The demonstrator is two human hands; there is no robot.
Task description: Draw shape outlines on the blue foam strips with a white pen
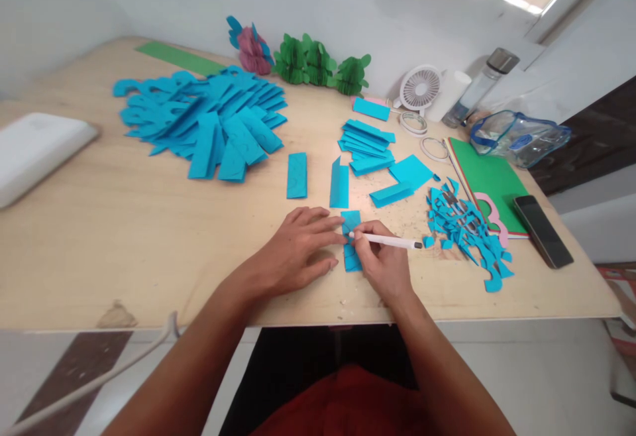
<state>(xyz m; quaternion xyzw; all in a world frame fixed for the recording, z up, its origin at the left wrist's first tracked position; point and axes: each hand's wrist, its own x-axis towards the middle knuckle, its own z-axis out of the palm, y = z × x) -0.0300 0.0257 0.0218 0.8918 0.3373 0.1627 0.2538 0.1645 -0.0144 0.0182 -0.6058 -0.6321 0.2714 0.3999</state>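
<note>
Blue paper strip [352, 240] lies near table front edge [149, 237]. Left hand [293, 254] flat on strip's left side, fingers spread. Right hand [382, 264] fingers pinched on white pen [385, 241], tip on strip. Scrap pile [467, 230] right of strip.

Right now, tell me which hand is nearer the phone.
Right. The right hand, holding a pen, sits between the left hand and the phone at the table's right edge.

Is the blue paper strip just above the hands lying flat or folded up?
Folded: the blue strip stands tented on the table, one half raised along a lengthwise crease.
</note>
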